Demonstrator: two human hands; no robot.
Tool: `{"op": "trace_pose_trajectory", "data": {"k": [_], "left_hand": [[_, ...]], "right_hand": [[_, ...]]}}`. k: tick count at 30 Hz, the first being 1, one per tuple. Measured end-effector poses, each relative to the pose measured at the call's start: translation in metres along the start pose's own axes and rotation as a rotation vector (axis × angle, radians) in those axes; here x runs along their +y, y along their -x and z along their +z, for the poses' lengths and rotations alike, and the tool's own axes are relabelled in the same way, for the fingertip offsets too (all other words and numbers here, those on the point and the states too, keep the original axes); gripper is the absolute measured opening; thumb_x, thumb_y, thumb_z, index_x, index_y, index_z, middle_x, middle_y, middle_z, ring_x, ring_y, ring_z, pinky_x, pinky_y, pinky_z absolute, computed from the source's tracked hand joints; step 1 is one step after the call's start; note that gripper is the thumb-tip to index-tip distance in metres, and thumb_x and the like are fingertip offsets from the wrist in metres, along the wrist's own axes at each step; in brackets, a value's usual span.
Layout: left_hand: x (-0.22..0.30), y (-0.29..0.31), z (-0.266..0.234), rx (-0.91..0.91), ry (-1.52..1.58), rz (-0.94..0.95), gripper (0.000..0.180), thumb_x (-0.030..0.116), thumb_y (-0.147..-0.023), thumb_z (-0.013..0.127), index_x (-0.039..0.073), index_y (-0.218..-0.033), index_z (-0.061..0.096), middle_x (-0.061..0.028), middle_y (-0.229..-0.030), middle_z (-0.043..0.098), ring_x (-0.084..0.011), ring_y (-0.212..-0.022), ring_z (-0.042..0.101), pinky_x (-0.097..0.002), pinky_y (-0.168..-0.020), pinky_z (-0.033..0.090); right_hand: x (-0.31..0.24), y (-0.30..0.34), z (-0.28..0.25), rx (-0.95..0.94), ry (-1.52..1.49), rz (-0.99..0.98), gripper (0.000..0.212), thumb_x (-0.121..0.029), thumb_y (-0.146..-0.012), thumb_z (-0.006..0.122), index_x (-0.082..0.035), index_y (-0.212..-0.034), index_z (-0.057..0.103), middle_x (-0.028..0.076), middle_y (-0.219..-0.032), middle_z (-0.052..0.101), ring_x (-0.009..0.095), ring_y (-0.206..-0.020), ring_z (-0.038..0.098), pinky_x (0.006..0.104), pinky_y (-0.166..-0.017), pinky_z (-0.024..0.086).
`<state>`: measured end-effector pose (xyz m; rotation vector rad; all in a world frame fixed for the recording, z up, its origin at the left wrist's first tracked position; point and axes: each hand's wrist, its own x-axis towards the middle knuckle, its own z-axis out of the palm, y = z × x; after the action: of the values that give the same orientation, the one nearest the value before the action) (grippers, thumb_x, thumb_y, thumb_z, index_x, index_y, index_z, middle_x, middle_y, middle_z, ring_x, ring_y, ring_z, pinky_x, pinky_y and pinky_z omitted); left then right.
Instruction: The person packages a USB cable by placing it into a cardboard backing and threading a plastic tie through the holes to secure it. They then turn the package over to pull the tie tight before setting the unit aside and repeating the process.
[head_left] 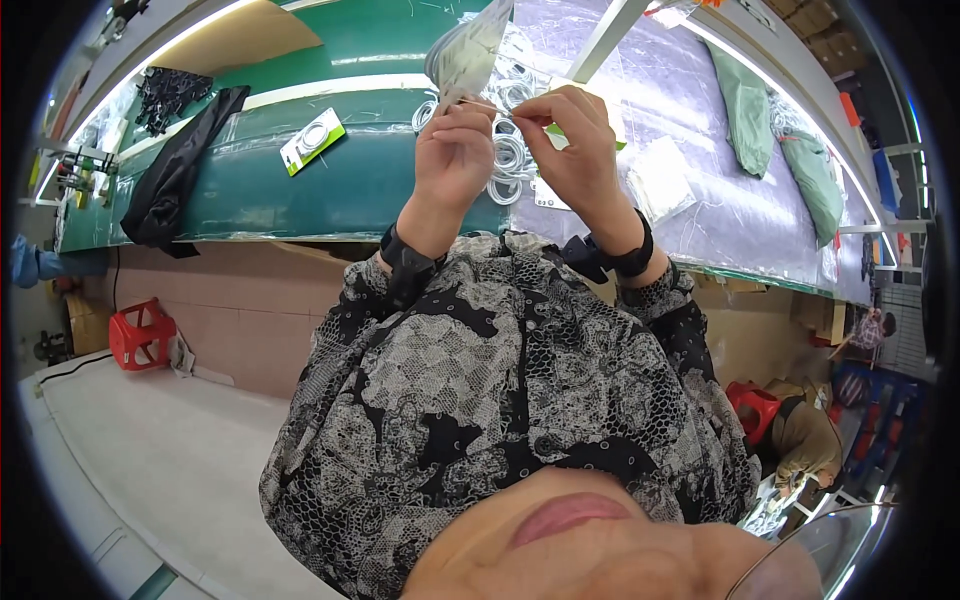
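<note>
My left hand (455, 150) is closed, gripping the lower edge of a flat white printed package (476, 52), which stands tilted above the table. My right hand (578, 138) faces it from the other side, thumb and forefinger pinched together. What the pinch holds is too small to make out; a thin pale strand seems to run between the two hands. Behind and below the hands lie coiled grey-white cables (512, 165), partly covered by them. Beyond the right hand a green and white card (612, 125) shows in part.
A packaged coiled cable (313, 140) lies on the green tabletop (240, 190), near black cloth (180, 170). To the right are clear plastic bags (660, 180) and green sacks (742, 110). A white post (607, 40) rises there. Red stools (143, 334) stand below; another person (808, 440) is at lower right.
</note>
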<state>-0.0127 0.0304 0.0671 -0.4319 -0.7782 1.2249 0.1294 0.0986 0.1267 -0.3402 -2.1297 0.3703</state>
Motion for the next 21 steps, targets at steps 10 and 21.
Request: {"op": "trace_pose_trajectory", "data": {"k": [10, 21], "left_hand": [[0.003, -0.002, -0.001, 0.027, -0.030, -0.010, 0.017, -0.003, -0.082, 0.054, -0.008, -0.096, 0.047, -0.0088, -0.078, 0.051, -0.0124, -0.067, 0.056, -0.0194, -0.054, 0.051], [-0.005, 0.000, -0.019, 0.074, -0.744, 0.377, 0.033, 0.024, -0.093, 0.053, 0.000, -0.113, 0.049, -0.0147, -0.100, 0.059, -0.0191, -0.088, 0.061, -0.0256, -0.074, 0.054]], "right_hand": [[-0.001, 0.001, 0.003, 0.028, 0.028, -0.012, 0.015, 0.000, -0.068, 0.071, -0.008, -0.079, 0.065, 0.001, -0.071, 0.059, 0.017, -0.069, 0.055, 0.0292, -0.070, 0.039], [-0.006, 0.002, 0.011, -0.002, 0.011, 0.038, 0.013, 0.002, -0.071, 0.069, -0.007, -0.079, 0.065, 0.003, -0.076, 0.062, 0.017, -0.075, 0.058, 0.0290, -0.072, 0.041]]}}
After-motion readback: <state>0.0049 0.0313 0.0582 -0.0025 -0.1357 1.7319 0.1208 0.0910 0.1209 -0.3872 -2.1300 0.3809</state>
